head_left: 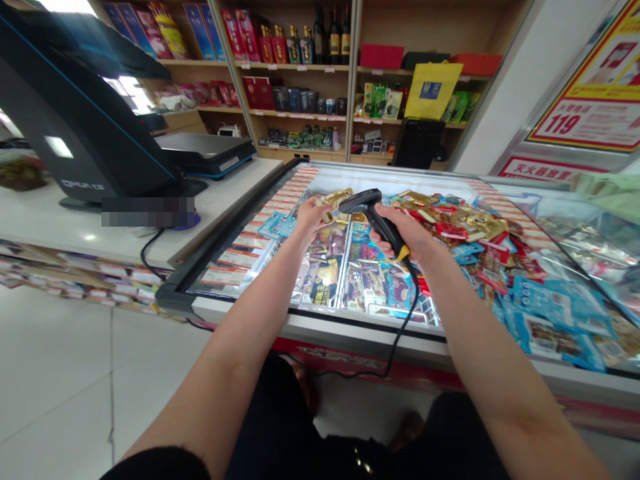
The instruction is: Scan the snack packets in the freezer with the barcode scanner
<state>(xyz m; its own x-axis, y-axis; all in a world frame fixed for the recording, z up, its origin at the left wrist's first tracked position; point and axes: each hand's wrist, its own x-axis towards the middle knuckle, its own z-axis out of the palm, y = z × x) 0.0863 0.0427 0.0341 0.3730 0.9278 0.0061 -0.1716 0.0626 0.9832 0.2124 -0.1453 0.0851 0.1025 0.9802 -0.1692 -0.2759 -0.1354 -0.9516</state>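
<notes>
Over the glass lid of a chest freezer [320,317], as seen from the head camera, a small gold packet [336,198] is held up by the left hand [311,217], pinched at its left end between the thumb and fingers. Just to the right of it, a black handheld scanner [367,200] is gripped by the right hand [407,233], with the fingers wrapped around its handle. The scanner's head is turned toward the gold packet; whether the two are touching cannot be told. From the yellow-trimmed base of the handle, a black cord [400,340] is hung over the front edge of the freezer and led down toward the person's legs.

Near the left hand, a light blue packet [277,225] is laid on the lid, beside rows of orange-and-white price labels [240,258]. To the right of the scanner, a loose heap of red and gold packets [473,227] is spread over the glass, with blue packets [555,310] gathered nearer the front. Beneath the glass, wrapped goods [373,283] are sorted into compartments.

On the left, a black terminal [100,127] and a flat scale [210,147] are set on a white counter [45,217]. Behind the freezer, shelves are lined with boxes and bottles [333,33], and a yellow bag [431,90] is stood among them.
</notes>
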